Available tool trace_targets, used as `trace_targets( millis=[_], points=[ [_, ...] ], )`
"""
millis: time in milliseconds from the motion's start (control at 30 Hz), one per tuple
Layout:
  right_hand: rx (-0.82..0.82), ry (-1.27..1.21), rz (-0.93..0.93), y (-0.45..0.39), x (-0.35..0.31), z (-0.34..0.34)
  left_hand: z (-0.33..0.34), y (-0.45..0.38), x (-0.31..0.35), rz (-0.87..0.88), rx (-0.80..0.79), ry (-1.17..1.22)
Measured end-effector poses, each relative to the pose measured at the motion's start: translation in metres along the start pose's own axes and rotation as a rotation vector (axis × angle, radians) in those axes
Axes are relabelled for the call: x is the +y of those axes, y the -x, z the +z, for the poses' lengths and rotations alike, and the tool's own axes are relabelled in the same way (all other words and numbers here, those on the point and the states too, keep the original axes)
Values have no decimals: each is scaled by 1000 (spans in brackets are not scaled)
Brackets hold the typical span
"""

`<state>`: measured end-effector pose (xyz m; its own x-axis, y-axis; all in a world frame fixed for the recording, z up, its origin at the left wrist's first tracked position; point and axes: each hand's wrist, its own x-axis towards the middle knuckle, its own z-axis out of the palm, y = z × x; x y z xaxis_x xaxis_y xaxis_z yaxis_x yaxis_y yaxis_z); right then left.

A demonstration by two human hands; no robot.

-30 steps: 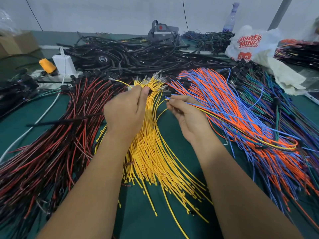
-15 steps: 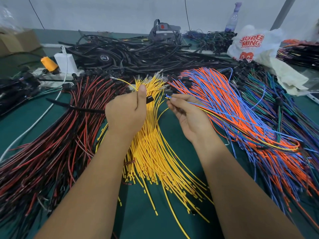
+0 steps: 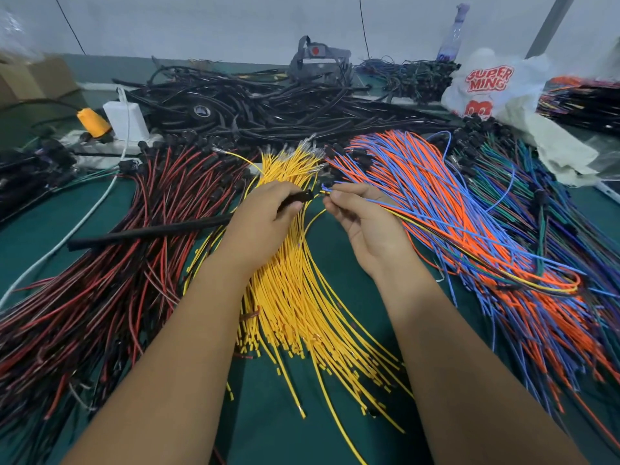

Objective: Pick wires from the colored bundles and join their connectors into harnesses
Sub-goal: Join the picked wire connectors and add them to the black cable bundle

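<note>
My left hand grips a black cable near its connector end, which pokes out past the thumb above the yellow wire bundle. The cable's tail runs left over the red-and-black bundle. My right hand pinches the tips of a few thin wires, blue, yellow and others, which loop away to the right over the orange-and-blue bundle. The two held ends face each other a small gap apart.
A heap of black cables fills the back of the green table. A white power strip with an adapter and an orange plug lies back left. A white plastic bag and a green-and-blue bundle sit at right.
My left hand has drawn the black cable right and lower, out of the red-and-black bundle, bringing its connector close to the wire tips in my right hand.
</note>
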<state>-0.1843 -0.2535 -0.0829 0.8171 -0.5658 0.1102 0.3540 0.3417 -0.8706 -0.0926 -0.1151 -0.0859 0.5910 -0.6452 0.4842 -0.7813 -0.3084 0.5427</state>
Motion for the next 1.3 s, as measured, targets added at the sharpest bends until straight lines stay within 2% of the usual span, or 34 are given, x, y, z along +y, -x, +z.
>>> trace_targets(
  millis=[100,333,600,833,1067,1300],
  points=[
    [4,33,2,1,0,0,-1,1,1,-22,19,48],
    [-7,49,29,1,-1,1,0,1,3,-48,-44,86],
    [-13,57,26,1,0,0,2,4,4,-20,-46,195],
    [-34,91,33,0,2,0,5,3,-1,-59,4,190],
    [-7,267,-38,4,2,1,2,3,4,-26,36,164],
    [-47,369,-76,6,-1,2,4,3,2,-71,52,136]
  ],
)
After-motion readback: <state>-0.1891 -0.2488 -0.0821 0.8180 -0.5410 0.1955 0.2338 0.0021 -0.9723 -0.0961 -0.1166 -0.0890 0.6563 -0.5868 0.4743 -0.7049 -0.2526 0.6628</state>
